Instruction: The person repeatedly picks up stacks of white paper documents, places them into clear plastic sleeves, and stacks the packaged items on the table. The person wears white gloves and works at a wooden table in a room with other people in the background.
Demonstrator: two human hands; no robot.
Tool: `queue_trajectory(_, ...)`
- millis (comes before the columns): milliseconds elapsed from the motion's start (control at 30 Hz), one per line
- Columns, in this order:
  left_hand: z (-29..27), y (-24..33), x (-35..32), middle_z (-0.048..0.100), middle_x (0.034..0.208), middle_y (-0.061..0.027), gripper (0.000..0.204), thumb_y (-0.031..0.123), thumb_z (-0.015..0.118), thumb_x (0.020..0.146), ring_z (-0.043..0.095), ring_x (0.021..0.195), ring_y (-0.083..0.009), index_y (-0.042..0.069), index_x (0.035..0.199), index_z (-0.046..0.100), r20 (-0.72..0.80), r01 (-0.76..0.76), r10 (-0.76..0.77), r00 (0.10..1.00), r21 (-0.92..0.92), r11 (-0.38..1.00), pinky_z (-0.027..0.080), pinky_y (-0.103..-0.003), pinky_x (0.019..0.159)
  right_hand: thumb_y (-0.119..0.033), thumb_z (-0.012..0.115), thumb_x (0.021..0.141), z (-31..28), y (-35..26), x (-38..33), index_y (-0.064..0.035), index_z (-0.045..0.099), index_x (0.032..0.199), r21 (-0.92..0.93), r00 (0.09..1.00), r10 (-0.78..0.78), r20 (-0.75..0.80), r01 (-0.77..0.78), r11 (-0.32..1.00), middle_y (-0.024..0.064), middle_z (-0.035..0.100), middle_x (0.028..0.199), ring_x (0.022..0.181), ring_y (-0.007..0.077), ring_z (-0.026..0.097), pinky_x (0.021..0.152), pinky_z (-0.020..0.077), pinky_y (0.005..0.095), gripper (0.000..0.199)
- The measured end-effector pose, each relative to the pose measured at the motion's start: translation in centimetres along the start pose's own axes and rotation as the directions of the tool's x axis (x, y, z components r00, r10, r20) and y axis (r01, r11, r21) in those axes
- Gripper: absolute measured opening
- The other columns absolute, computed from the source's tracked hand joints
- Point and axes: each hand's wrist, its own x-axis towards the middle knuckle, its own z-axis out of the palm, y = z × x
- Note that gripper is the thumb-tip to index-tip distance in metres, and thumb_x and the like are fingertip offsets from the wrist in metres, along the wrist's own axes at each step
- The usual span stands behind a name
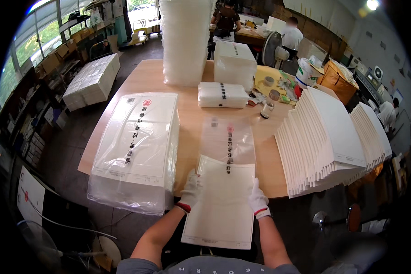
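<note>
My left hand [190, 190] and my right hand [258, 198], both in white gloves with red cuffs, grip a cream sheaf of paper [221, 201] by its two long sides. The sheaf slants over the near table edge, its near end above my lap. Beyond it a clear plastic bag [226, 137] with dark print and a red mark lies flat on the table. The sheaf's far end overlaps the bag's near end; whether it is inside the bag I cannot tell. To the left of my left hand lies a tall pile of bagged paper [134, 150].
Fanned stacks of white paper [324, 132] stand at the right. Farther back are a folded plastic bundle [221, 95], a wrapped block [234, 64], a tall plastic-sleeve stack [185, 41], a small jar [266, 108] and a fan [272, 49]. Two people work behind the table [192, 98].
</note>
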Motion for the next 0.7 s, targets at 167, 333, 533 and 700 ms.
queue_trajectory(167, -1.6, 0.6, -6.1, 0.054, 0.105, -0.0195, 0.032, 0.003, 0.049, 0.083, 0.056, 0.095, -0.0325, -0.002, 0.114, 0.043, -0.049, 0.108, -0.108, 0.993, 0.008, 0.994, 0.045, -0.036, 0.081, -0.023, 0.04, 0.085, -0.9, 0.5, -6.3, -0.0086, -0.004, 0.143, 0.087, 0.977, -0.071, 0.203, 0.054, 0.995, 0.0256, 0.062, 0.085, 0.069, 0.0403, 0.061, 0.063, 0.0456, 0.0541, 0.074)
queue_trajectory(333, -4.2, 1.7, -12.7, 0.052, 0.087, -0.0177, 0.021, 0.004, 0.052, 0.078, 0.056, 0.082, -0.0328, 0.0, 0.098, 0.044, 0.044, 0.094, -0.099, 0.994, 0.091, 0.991, 0.044, -0.041, 0.071, -0.025, 0.041, 0.086, 1.6, 3.3, -12.4, -0.009, -0.008, 0.142, 0.231, 0.952, -0.202, 0.231, 0.148, 0.961, 0.0297, 0.06, 0.091, 0.076, 0.0447, 0.06, 0.067, 0.0437, 0.0571, 0.077)
queue_trajectory(533, -7.7, 0.3, -25.4, 0.053, 0.092, -0.0187, 0.019, 0.01, 0.056, 0.081, 0.056, 0.082, -0.0368, 0.005, 0.098, 0.052, 0.34, 0.264, -0.263, 0.903, 0.044, 0.963, 0.045, -0.041, 0.07, -0.025, 0.049, 0.085, -2.0, 3.6, -24.6, -0.0024, 0.005, 0.142, 0.302, 0.878, -0.247, 0.411, 0.125, 0.945, 0.029, 0.06, 0.089, 0.071, 0.0404, 0.06, 0.062, 0.0469, 0.0514, 0.075)
queue_trajectory(700, -10.1, 5.2, -24.5, 0.056, 0.107, -0.0162, 0.028, 0.007, 0.06, 0.079, 0.056, 0.092, -0.0316, 0.008, 0.107, 0.06, 0.403, -0.196, 0.249, 0.88, -0.17, 0.966, 0.045, -0.036, 0.079, -0.02, 0.055, 0.08, 1.6, 4.5, -26.3, -0.0032, 0.045, 0.124, 0.18, 0.79, -0.61, -0.058, 0.609, 0.772, 0.0265, 0.061, 0.084, 0.068, 0.0398, 0.059, 0.056, 0.0488, 0.0469, 0.049)
